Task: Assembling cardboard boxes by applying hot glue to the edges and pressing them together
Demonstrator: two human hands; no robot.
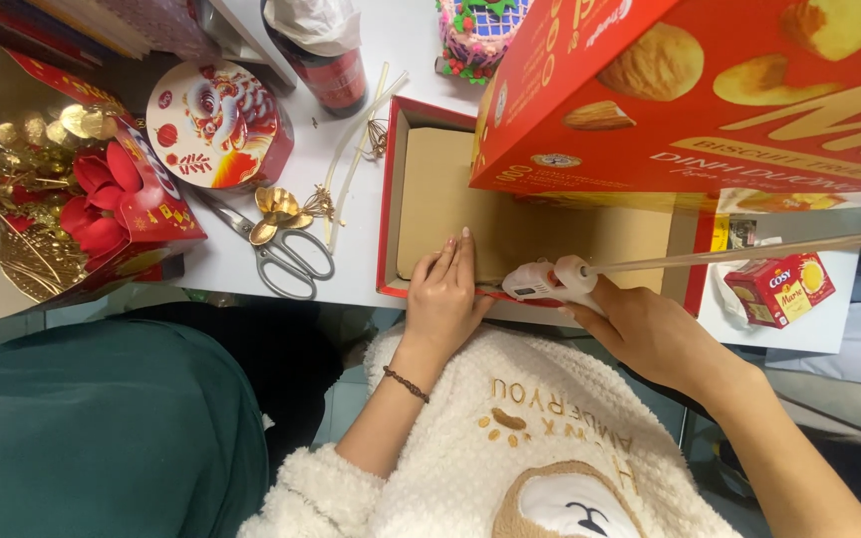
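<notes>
My right hand [650, 334] grips a white hot glue gun [550, 281] with a long clear glue stick [739, 254] sticking out to the right. Its nozzle points left at the near rim of a shallow red box tray [388, 199] lined with brown cardboard. My left hand [442, 294] presses flat on that near rim, fingers together, just left of the nozzle. A large red biscuit box [690, 90] is propped over the tray's right half.
Grey scissors [281, 254] and gold ornaments [281, 209] lie left of the tray. A round red tin [216, 125], a red gift box with red flowers [102, 199], a dark bottle [331, 70] and a small red carton [779, 289] stand on the white table [401, 40].
</notes>
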